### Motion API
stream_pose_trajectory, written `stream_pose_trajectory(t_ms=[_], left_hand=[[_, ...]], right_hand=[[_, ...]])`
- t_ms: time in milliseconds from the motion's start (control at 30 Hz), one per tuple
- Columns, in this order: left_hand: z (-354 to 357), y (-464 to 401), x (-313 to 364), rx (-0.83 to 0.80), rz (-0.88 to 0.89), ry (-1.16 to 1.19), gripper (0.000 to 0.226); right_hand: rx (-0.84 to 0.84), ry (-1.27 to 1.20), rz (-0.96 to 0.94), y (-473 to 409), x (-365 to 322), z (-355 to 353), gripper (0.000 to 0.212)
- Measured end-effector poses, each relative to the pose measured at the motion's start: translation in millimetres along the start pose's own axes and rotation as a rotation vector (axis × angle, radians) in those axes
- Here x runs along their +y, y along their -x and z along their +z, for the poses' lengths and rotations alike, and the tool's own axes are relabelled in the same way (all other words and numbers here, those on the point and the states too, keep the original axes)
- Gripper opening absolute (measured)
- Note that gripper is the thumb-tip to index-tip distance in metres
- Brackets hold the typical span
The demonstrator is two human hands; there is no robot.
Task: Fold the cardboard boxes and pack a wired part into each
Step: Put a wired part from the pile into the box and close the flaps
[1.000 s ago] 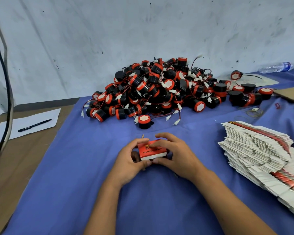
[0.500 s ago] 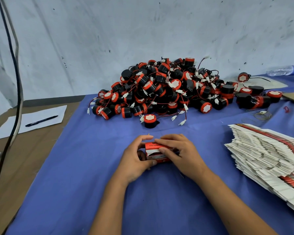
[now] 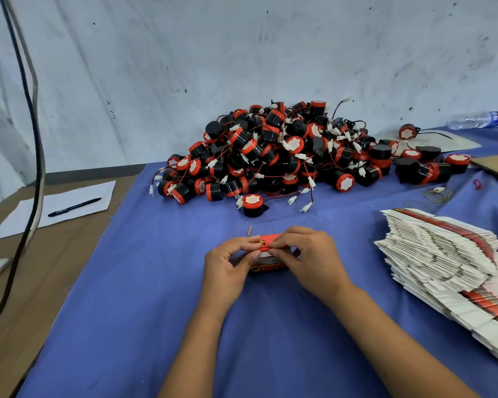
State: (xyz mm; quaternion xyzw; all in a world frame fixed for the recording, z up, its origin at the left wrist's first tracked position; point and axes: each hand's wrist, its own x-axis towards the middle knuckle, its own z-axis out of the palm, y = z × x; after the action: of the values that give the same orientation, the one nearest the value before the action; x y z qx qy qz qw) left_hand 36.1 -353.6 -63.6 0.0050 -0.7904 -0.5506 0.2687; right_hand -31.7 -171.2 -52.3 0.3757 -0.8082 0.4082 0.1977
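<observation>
A small red and white cardboard box (image 3: 266,264) sits on the blue cloth (image 3: 144,297) at the middle of the table. My left hand (image 3: 227,265) grips its left end, thumb on the near side. My right hand (image 3: 308,259) holds its right end, with the fingertips curled over the top flap. Both hands hide most of the box. Behind it lies a big heap of black and red wired parts (image 3: 285,156), and one lone part (image 3: 252,204) stands nearest the box. A fanned stack of flat unfolded boxes (image 3: 443,268) lies on the right.
A white sheet (image 3: 55,208) with a black pen (image 3: 74,207) lies on the brown table at the left. Black cables (image 3: 32,124) hang down the left side. A water bottle (image 3: 477,119) lies at the far right by the wall. Rubber bands (image 3: 436,193) lie near the stack.
The box has been turned over between my hands, its broad red face rolling away from me, and my fingertips now sit on its top flap. The camera has shifted slightly.
</observation>
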Motion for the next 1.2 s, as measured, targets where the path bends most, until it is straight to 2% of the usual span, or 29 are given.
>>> stream_pose_trajectory(t_ms=[100, 233, 367, 433, 533, 633, 700, 767, 867, 967, 1067, 1200], left_hand=[[3.4, 0.9, 3.5, 0.015, 0.043, -0.071, 0.020], [-2.7, 0.8, 3.5, -0.073, 0.067, -0.066, 0.017], [-5.8, 1.3, 5.8, -0.099, 0.070, -0.108, 0.021], [-5.4, 0.8, 7.8, -0.089, 0.119, -0.226, 0.019], [-5.1, -3.2, 11.7, -0.073, 0.285, -0.480, 0.017], [0.0, -2.6, 17.3, -0.081, 0.325, -0.588, 0.022], [1.2, 1.0, 17.5, -0.094, 0.314, -0.595, 0.022], [-0.7, 4.2, 13.3, -0.126, 0.286, -0.572, 0.023], [-1.1, 8.0, 8.4, -0.165, 0.164, -0.478, 0.038], [4.2, 5.2, 6.9, -0.142, 0.135, -0.451, 0.031], [6.0, 3.5, 3.3, -0.145, 0.141, -0.417, 0.024], [8.1, 2.3, 2.3, -0.148, 0.089, -0.344, 0.029]], right_hand=[[-0.036, 0.010, -0.014, -4.4, 2.7, -7.6, 0.005], [-0.115, 0.012, -0.050, -4.0, 6.3, -12.7, 0.012], [-0.069, 0.008, -0.011, -2.5, 7.2, -14.6, 0.011], [-0.052, 0.027, -0.014, -3.4, 6.7, -16.3, 0.007], [-0.084, 0.108, -0.075, -5.3, 4.6, -18.2, 0.001], [-0.116, 0.128, -0.074, -8.2, 5.4, -20.0, 0.001], [-0.147, 0.132, -0.066, -10.7, 4.2, -19.7, 0.004], [-0.168, 0.204, -0.092, -14.8, 0.4, -17.6, 0.016], [-0.171, 0.273, -0.150, -17.5, -4.7, -13.6, 0.028], [-0.132, 0.275, -0.162, -8.7, -1.8, -9.5, 0.023], [-0.129, 0.211, -0.150, 10.0, 5.8, -8.6, 0.008], [-0.166, 0.116, -0.090, 19.7, 9.1, -11.9, 0.020]])
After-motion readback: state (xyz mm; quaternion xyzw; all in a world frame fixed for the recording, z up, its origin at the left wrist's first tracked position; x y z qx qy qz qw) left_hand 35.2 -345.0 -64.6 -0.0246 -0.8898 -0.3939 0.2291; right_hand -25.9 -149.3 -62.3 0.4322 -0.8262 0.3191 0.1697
